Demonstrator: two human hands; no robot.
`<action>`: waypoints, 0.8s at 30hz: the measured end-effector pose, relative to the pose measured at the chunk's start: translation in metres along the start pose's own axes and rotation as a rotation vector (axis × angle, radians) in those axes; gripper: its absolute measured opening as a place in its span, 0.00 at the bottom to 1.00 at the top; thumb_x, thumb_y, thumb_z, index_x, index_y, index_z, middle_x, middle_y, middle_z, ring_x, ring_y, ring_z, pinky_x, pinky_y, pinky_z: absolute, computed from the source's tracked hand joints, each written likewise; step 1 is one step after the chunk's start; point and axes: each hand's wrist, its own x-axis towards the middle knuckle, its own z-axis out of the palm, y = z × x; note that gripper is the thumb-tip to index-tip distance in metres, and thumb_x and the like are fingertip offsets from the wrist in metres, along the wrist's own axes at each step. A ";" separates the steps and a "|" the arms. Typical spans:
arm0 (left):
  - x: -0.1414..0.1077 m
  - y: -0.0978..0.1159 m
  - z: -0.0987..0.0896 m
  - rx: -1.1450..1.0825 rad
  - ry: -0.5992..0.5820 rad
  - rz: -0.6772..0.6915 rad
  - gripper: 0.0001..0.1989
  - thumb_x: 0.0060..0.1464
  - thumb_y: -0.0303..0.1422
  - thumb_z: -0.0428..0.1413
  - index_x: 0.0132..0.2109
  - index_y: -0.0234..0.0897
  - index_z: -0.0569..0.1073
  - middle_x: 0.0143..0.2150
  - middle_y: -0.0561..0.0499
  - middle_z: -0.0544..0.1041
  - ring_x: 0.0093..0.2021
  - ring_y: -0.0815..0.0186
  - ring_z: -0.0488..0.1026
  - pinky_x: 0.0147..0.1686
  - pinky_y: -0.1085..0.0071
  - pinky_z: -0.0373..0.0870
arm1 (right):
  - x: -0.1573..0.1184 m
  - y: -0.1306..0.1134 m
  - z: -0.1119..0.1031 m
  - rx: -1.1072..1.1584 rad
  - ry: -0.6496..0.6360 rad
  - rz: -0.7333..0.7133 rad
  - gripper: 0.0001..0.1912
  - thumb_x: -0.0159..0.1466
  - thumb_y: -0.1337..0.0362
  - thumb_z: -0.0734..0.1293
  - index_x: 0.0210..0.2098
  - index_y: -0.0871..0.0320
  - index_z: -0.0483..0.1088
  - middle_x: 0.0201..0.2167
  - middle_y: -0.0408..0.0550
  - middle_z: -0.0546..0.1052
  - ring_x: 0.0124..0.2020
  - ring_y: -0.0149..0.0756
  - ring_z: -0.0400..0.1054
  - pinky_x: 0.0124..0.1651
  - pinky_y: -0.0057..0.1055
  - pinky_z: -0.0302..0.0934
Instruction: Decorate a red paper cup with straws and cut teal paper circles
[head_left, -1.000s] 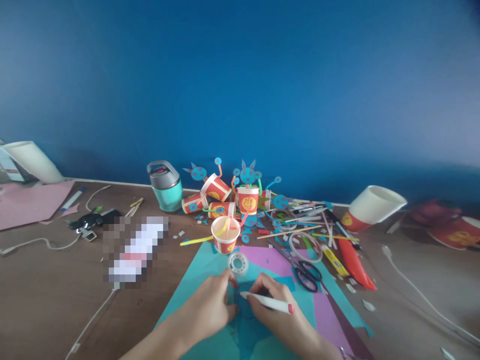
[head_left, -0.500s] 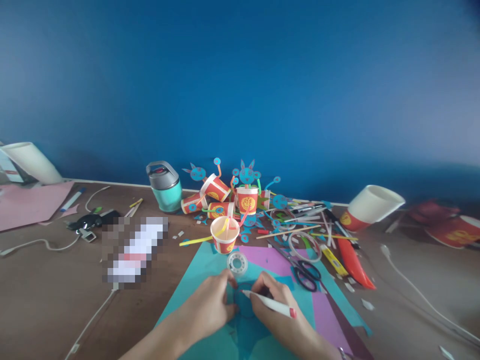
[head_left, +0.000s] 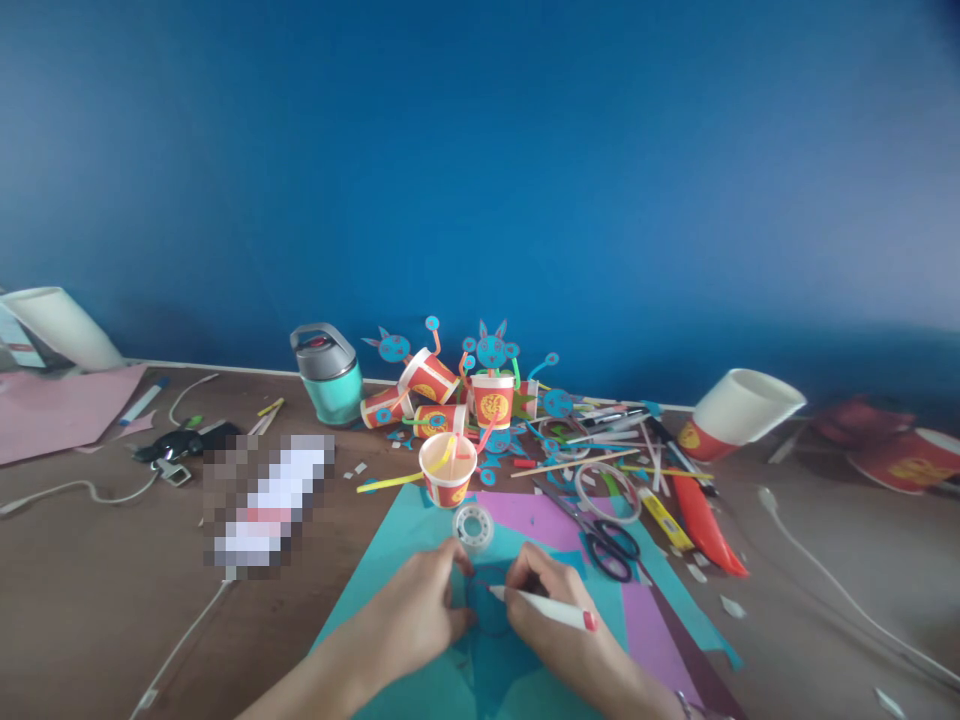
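Desk (head_left: 112, 580) of brown wood, blue wall (head_left: 480, 160)

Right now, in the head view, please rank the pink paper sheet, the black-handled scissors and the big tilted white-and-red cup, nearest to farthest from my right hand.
From your right hand:
1. Black-handled metal scissors, just beyond it, slightly right.
2. Big tilted white-and-red cup, farther back, right side.
3. Pink paper sheet, far left.
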 end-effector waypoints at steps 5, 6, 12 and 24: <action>-0.001 0.002 -0.002 0.007 -0.008 -0.002 0.17 0.46 0.26 0.57 0.45 0.40 0.69 0.22 0.60 0.61 0.25 0.67 0.63 0.25 0.74 0.54 | 0.001 0.000 0.000 -0.036 0.010 0.003 0.06 0.55 0.68 0.62 0.24 0.56 0.61 0.18 0.36 0.62 0.23 0.28 0.55 0.24 0.25 0.47; -0.001 0.002 -0.002 0.010 -0.008 -0.003 0.17 0.46 0.26 0.57 0.45 0.40 0.69 0.22 0.60 0.61 0.25 0.67 0.63 0.25 0.74 0.54 | 0.001 0.001 0.000 -0.040 0.012 0.006 0.06 0.55 0.69 0.62 0.23 0.56 0.60 0.18 0.36 0.62 0.23 0.28 0.55 0.24 0.25 0.47; -0.001 0.001 -0.001 0.010 -0.019 0.004 0.17 0.46 0.25 0.57 0.46 0.40 0.69 0.22 0.60 0.61 0.25 0.67 0.62 0.25 0.73 0.54 | 0.001 0.001 0.000 -0.062 0.010 0.028 0.05 0.54 0.70 0.61 0.22 0.56 0.60 0.18 0.37 0.63 0.23 0.29 0.57 0.24 0.25 0.48; 0.000 0.002 -0.002 0.031 -0.019 0.018 0.17 0.46 0.25 0.57 0.45 0.41 0.69 0.22 0.60 0.62 0.27 0.66 0.64 0.27 0.73 0.55 | 0.000 0.001 0.002 -0.100 -0.004 0.024 0.05 0.54 0.69 0.62 0.22 0.56 0.61 0.19 0.37 0.65 0.23 0.29 0.58 0.25 0.25 0.49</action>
